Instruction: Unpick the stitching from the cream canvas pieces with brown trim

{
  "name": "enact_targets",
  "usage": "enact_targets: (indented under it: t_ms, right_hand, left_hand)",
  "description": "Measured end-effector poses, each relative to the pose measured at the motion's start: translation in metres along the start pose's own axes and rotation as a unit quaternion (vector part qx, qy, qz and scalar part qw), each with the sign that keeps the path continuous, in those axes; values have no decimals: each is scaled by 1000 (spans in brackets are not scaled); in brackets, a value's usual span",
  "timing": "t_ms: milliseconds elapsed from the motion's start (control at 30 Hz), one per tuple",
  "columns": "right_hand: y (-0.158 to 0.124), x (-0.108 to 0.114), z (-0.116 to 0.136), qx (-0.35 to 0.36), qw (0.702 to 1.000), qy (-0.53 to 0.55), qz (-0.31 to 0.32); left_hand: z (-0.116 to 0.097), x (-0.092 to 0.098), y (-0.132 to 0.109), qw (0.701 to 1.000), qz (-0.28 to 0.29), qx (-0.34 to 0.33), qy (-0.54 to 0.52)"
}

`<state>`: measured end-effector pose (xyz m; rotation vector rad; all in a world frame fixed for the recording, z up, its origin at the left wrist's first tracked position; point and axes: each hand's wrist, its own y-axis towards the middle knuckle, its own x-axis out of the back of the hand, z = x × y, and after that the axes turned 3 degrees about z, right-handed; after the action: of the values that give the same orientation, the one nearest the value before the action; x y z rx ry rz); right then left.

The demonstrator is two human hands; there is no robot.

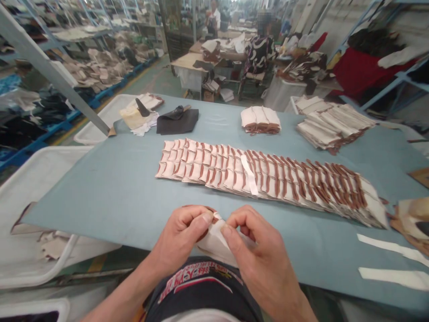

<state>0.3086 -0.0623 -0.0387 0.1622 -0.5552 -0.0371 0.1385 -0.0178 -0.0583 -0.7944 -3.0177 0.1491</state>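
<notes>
Close to the table's front edge, both my hands pinch one cream fabric piece [217,243] with a brown edge. My left hand [184,232] grips its brown-edged upper corner between thumb and fingertips. Just to the right, the thumb and forefinger of my right hand [256,237] hold the same piece near a small white bit. Much of the piece is hidden under my hands. Beyond them lies a long overlapping row of similar brown-edged cream pieces [217,165], with a white strip [250,174] laid across it.
On the blue-green table [117,201] stand a bundled stack [260,118] and a spread pile [335,123] at the back. A black cloth [177,120] lies back left. White strips [390,275] are at right. White bins [43,165] flank the left side. A person [259,49] sits beyond.
</notes>
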Motion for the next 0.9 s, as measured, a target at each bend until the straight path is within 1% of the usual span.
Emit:
enact_targets:
  t_ms: [67, 133, 233, 300, 433, 533, 633, 900]
  right_hand:
    - [0, -6, -3, -2, 1000, -10, -19]
    - [-1, -10, -4, -9, 1000, -11, -22]
    - [-2, -13, -5, -26, 1000, -1, -17]
    - [-1, -13, -5, -48, 999, 10, 0]
    - [1, -10, -5, -106, 992, 41, 57]
    - [3, -9, -5, -128, 988, 55, 63]
    - [3, -11, -5, -136, 987, 64, 57]
    - [7, -12, -7, -121, 988, 84, 54]
  left_hand:
    - [2, 0, 0, 1000, -13, -7, 8]
    - [5, 0, -1, 1000, -24, -9, 10]
    - [8, 2, -3, 1000, -17, 3, -6]
    - [11, 4, -3, 1000, -6, 18, -25]
    - [14, 6, -4, 998, 5, 39, -47]
    - [16, 6, -4, 997, 5, 48, -55]
    - [18, 6, -4, 996, 7, 56, -69]
    - [22, 3, -2, 988, 12, 91, -122]
